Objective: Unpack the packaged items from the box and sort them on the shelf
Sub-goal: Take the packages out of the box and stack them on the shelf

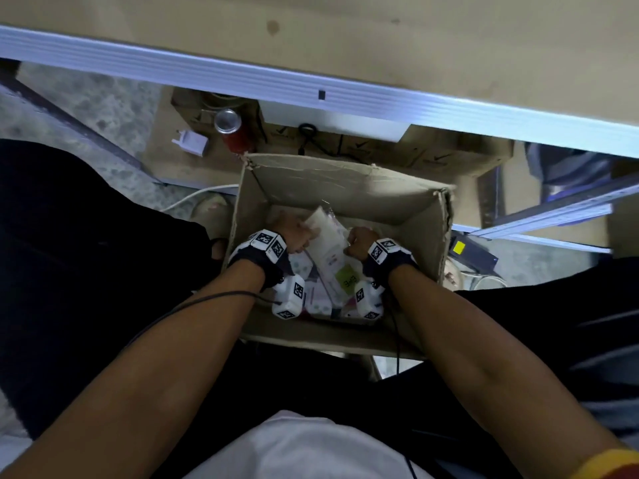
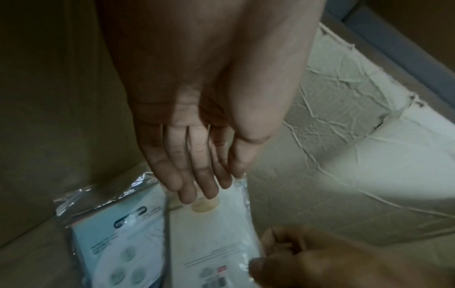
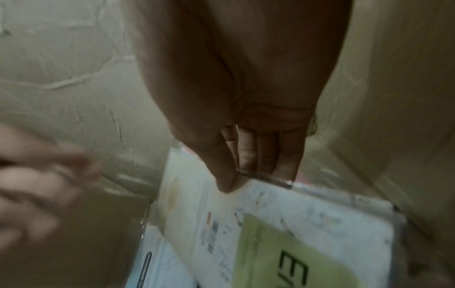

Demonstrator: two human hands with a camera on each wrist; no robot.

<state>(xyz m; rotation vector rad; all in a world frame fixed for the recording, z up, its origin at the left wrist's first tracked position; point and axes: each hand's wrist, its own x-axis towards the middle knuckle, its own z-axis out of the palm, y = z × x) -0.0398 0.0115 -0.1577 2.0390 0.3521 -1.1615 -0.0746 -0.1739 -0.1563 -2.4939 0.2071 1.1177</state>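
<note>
An open cardboard box (image 1: 345, 183) stands between my legs, with several plastic-wrapped packets in it. Both hands are down inside. My right hand (image 3: 236, 179) pinches the clear plastic edge of a white packet (image 3: 295, 210) between thumb and fingers; the packet carries a green label (image 3: 283, 253). In the head view this packet (image 1: 326, 233) is tilted up between my hands. My left hand (image 2: 209, 185) has straight fingers whose tips touch the top end of the same packet (image 2: 216, 233). A pale blue packet (image 2: 118, 243) lies beside it, lower in the box.
The shelf's metal front edge (image 1: 311, 84) runs across above the box. On the lower level behind the box are a red can (image 1: 233, 131), a white plug adapter (image 1: 192, 141), a black cable (image 1: 307, 131) and flat cardboard. The box walls close in on both hands.
</note>
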